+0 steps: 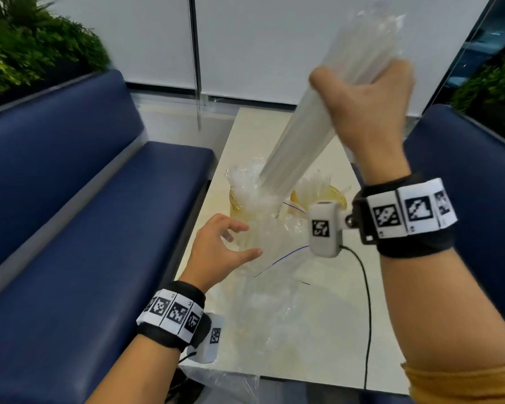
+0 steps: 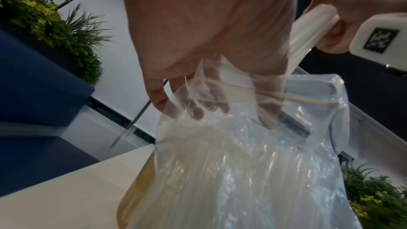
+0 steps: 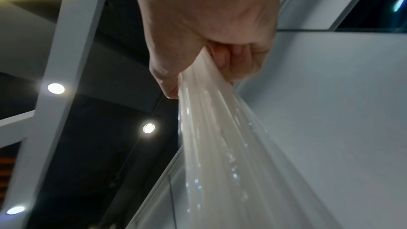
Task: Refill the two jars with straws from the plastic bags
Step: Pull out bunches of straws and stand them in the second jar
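Head view blurred, right hand (image 1: pixel 370 112) clamped on straw bundle (image 1: pixel 298 141), left hand (image 1: pixel 219 252) spread, fingertips veiled by plastic bag (image 2: pixel 253 163).

A café or restaurant booth: navy padded benches (image 1: pixel 79 217) flank a narrow table (image 1: pixel 239 126), with planter greenery (image 1: pixel 27 45) behind.

My milky translucent plastic straws (image 1: pixel 298 135) look whitish, the two glass jars (image 1: pixel 239 208) amber-yellow. The clear plastic bag (image 2: pixel 253 171) carries a thin blue line. My cream worktop (image 1: pixel 312 354) sits between navy-blue padded benches (image 1: pixel 79 228); my wristbands (image 1: pixel 172 313) show black-and-white square codes.
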The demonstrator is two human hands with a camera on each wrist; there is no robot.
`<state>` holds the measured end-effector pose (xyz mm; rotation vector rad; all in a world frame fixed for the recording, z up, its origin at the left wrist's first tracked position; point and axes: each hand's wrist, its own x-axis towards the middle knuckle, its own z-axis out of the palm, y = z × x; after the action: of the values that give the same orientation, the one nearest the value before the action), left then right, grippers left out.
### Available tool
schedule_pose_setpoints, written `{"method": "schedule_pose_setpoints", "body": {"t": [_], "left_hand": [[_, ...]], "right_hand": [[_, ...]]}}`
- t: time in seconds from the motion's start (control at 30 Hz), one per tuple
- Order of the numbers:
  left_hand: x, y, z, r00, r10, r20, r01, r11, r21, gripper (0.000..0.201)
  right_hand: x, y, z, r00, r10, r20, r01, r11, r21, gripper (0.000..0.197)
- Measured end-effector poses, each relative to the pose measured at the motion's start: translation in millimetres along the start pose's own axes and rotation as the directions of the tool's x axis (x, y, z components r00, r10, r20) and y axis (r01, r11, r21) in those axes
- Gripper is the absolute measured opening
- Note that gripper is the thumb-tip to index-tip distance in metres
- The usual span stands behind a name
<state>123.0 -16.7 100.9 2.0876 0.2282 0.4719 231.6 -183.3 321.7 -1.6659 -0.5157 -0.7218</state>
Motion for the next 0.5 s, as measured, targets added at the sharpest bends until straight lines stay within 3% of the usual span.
{"method": "schedule_pose_setpoints", "body": {"t": [0.1,0.2,0.37,0.5], "left_hand": [[2,0,-1,1.0,-0.001,-0.013,0.002,0.999,0.039,0.045],[3,-1,-1,1.0,-0.003,-0.015,0.004,0.998,0.055,0.043],[4,1,-2,1.0,0.015,-0.014,-0.014,0.999,0.053,0.04],[5,1,-5,1.0,0.017,-0.004,-0.017,0.999,0.032,0.038]], "right_hand": [[28,24,-20,0.995,-0.028,-0.095,0.023,0.998,-0.055,0.033],[44,63,-27,0.991,-0.048,-0.125,0.016,0.969,-0.247,0.044],[29,138,-6,0.999,0.036,-0.007,-0.034,0.861,-0.508,0.04],[-3,184,14,0.992,0.092,0.09,-0.028,0.835,-0.55,0.036]]}}
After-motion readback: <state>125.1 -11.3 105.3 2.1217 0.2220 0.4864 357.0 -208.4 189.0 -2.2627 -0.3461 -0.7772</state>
